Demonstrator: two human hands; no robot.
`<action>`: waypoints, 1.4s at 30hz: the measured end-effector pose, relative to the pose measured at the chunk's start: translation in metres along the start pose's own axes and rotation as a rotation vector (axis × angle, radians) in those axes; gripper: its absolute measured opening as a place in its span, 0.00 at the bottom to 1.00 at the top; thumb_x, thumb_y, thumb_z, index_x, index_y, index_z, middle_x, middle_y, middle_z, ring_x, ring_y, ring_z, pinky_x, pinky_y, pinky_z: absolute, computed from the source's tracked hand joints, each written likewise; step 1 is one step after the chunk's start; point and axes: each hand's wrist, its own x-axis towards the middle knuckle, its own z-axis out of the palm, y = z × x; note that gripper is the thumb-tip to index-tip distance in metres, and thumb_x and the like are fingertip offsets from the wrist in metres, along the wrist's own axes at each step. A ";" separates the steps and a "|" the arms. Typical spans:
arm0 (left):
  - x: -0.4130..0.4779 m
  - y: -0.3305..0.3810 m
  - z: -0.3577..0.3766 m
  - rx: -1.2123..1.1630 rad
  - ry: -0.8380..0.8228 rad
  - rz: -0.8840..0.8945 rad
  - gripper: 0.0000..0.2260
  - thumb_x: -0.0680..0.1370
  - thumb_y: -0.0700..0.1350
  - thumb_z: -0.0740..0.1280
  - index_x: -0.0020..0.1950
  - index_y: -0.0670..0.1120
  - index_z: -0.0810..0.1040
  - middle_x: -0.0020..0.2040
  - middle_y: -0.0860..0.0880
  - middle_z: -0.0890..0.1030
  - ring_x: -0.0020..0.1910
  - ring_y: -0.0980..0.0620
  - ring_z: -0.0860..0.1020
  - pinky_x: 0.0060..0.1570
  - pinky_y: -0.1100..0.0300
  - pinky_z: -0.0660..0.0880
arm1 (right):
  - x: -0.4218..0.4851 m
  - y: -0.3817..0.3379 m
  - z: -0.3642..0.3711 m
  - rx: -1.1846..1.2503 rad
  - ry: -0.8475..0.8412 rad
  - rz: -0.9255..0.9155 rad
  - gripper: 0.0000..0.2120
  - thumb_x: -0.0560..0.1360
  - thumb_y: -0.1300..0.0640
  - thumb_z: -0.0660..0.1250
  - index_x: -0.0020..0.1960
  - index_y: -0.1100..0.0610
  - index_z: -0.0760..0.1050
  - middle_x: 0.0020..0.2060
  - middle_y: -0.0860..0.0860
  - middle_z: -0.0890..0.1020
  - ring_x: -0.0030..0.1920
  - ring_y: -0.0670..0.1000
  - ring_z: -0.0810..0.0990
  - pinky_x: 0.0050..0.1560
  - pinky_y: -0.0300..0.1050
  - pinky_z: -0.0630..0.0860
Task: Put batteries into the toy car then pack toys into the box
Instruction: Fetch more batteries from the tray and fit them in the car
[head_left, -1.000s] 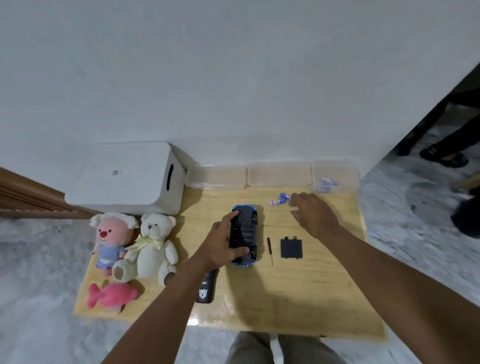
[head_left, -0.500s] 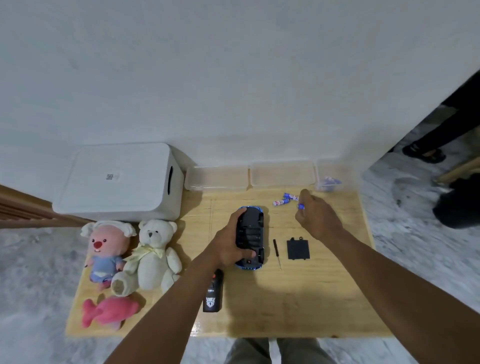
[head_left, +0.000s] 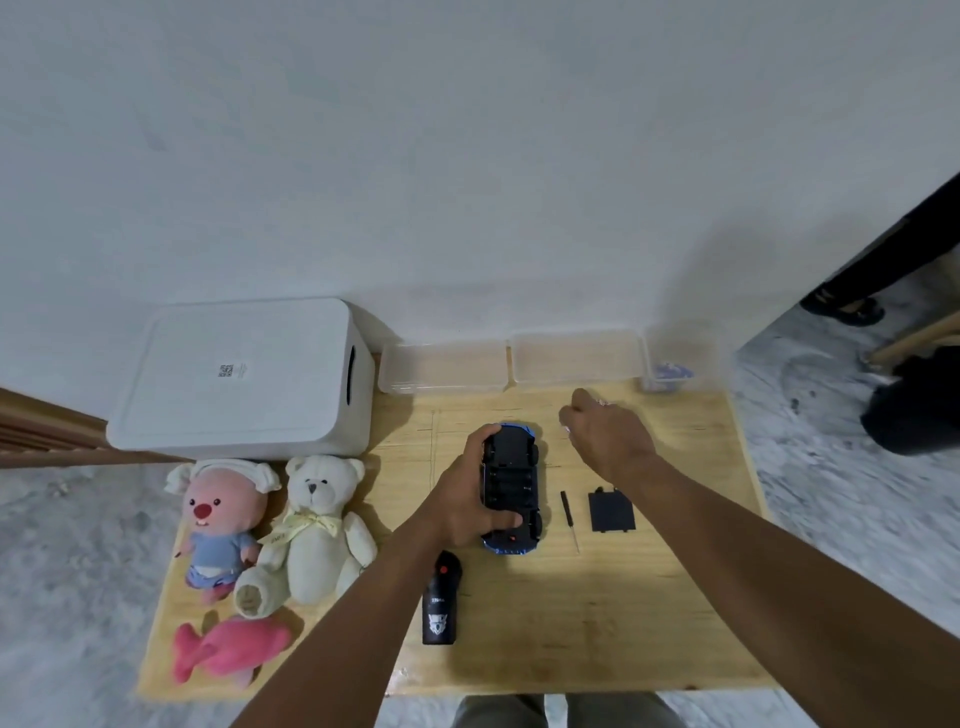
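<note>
The toy car (head_left: 511, 488), blue-bodied, lies upside down in the middle of the tabletop (head_left: 649, 623). Its black underside faces up with the battery bay uncovered, and the left hand (head_left: 462, 506) grips its left flank. The black battery cover (head_left: 611, 511) lies flat to the car's right, past a thin screwdriver (head_left: 568, 514). Blue-wrapped batteries (head_left: 670, 372) sit in a clear tub (head_left: 655, 385) at the far right corner. The white box (head_left: 244, 374), lid on, stands at the far left corner. Along the left edge lie a pink beaver plush (head_left: 218, 519), a cream teddy bear (head_left: 311, 525) and a pink fish plush (head_left: 228, 649). A black remote (head_left: 441, 603) lies toward the near edge.
</note>
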 end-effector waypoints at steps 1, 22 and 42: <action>0.000 -0.001 -0.002 0.005 0.000 0.001 0.51 0.69 0.36 0.80 0.80 0.58 0.52 0.59 0.58 0.77 0.55 0.67 0.79 0.51 0.70 0.77 | 0.000 -0.001 0.001 0.015 0.010 0.002 0.10 0.70 0.63 0.76 0.48 0.57 0.79 0.48 0.53 0.77 0.30 0.57 0.76 0.27 0.48 0.78; 0.013 0.013 -0.016 0.035 -0.023 -0.020 0.51 0.69 0.34 0.80 0.80 0.58 0.53 0.57 0.58 0.76 0.54 0.65 0.78 0.46 0.72 0.77 | -0.012 0.024 -0.022 0.664 0.028 0.591 0.09 0.79 0.49 0.64 0.53 0.54 0.76 0.41 0.52 0.80 0.41 0.54 0.78 0.39 0.44 0.73; 0.008 0.020 -0.014 -0.091 0.027 -0.027 0.57 0.70 0.37 0.80 0.82 0.63 0.43 0.57 0.60 0.81 0.53 0.62 0.83 0.48 0.66 0.80 | -0.022 -0.006 -0.018 0.799 0.164 0.189 0.07 0.78 0.40 0.65 0.54 0.39 0.77 0.44 0.43 0.80 0.45 0.47 0.78 0.44 0.47 0.77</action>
